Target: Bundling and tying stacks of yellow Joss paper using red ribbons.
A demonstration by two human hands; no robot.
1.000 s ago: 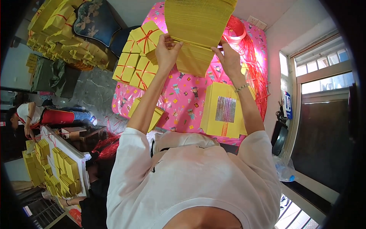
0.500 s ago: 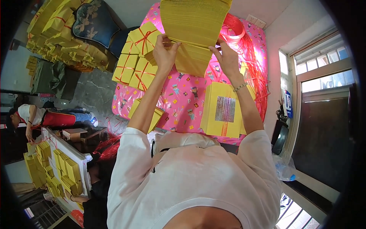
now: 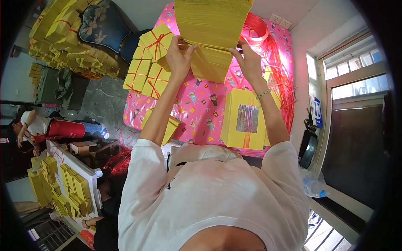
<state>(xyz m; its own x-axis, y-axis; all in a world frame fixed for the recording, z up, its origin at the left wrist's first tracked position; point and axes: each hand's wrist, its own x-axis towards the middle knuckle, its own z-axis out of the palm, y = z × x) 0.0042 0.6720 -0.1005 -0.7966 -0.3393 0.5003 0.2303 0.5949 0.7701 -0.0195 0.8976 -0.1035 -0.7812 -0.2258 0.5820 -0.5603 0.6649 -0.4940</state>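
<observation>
Pink patterned cloth [image 3: 201,104] spread over the tabletop, under both raised arms. Left hand [image 3: 179,56] curled onto the left edge of a thick stack of yellow paper [image 3: 211,25], thumb at the front, fingers wrapped behind. Right hand [image 3: 250,62] clamped on the same stack at its right edge, fingers reaching up along the sheets, a beaded bracelet [image 3: 262,94] on that wrist. Stack held up off the cloth between the two hands, lower sheets fanning down and slightly forward. Left of the left hand, tied bundles of yellow paper [image 3: 146,67] with red string, resting at the cloth's edge. Below the right hand, a flat yellow pile [image 3: 245,121] with a shiny foil square on top. Beyond the right hand, a heap of loose red string [image 3: 276,58] along the wall side. Farther left, more yellow bundles [image 3: 67,37] heaped by a dark floral cushion [image 3: 102,25]. Low at the left, another person [image 3: 39,127] in a white top and red apron, well apart from the hands.
</observation>
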